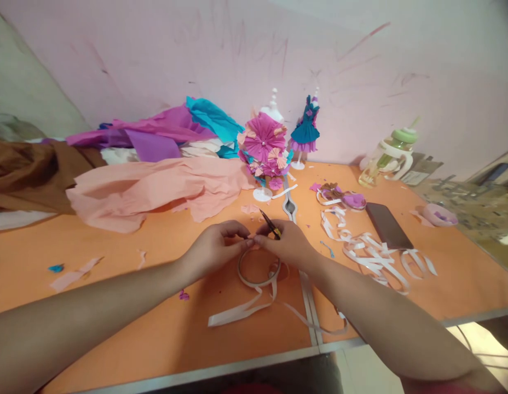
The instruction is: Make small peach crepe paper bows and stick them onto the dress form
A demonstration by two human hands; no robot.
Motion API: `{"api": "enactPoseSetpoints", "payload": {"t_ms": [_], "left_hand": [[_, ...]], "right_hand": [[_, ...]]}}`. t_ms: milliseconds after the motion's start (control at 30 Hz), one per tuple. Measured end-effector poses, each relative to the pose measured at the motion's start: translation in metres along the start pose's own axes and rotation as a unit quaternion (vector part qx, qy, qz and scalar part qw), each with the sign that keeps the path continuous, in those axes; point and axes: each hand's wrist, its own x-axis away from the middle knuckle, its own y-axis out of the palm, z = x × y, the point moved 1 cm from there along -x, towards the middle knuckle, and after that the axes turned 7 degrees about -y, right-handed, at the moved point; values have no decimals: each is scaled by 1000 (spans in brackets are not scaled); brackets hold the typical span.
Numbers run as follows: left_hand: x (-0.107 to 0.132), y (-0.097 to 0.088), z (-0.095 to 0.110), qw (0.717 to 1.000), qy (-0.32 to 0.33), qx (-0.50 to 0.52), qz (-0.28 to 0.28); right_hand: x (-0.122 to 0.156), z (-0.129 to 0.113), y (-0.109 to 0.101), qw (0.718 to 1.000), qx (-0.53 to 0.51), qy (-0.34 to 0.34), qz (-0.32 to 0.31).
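While left hand (pixel 215 242) and right hand (pixel 287 239) pinch something tiny at the hoop (pixel 259 284), over the table (pixel 147 334), the right also grips snips (pixel 270 222). Best point them clear of the ribbon (pixel 237 315).

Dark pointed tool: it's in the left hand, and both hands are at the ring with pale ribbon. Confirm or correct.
Wrong hand: the head view shows the dark pointed tool in the right hand, not the left hand. Both hands are at the ring with pale ribbon.
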Motion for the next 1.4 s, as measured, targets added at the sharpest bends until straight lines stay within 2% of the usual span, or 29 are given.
{"api": "enactPoseSetpoints", "payload": {"t_ms": [167,400,567,700,800,1033,1200,1300,1400], "left_hand": [[-1,-2,1,1000,13,10,6],[2,-4,8,999,8,37,34],[1,-2,7,996,-9,90,27],[-2,1,2,993,-34,112,-5],[-1,2,3,992,-38,121,-7],[2,-1,3,997,-29,67,8],[4,1,5,999,-5,37,15],[3,1,6,998,-22,43,35],[2,0,7,997,-24,70,16]], "right_hand": [[-1,5,1,998,26,6,51],[-3,11,1,994,-16,-5,105],[-3,11,1,993,-43,-9,106],[-2,10,3,989,-115,0,95],[-1,9,6,985,-153,15,81],[1,3,2,995,-35,-36,84],[1,3,2,997,38,-42,56],[1,3,4,997,34,-25,59],[1,2,5,998,0,-13,65]]}}
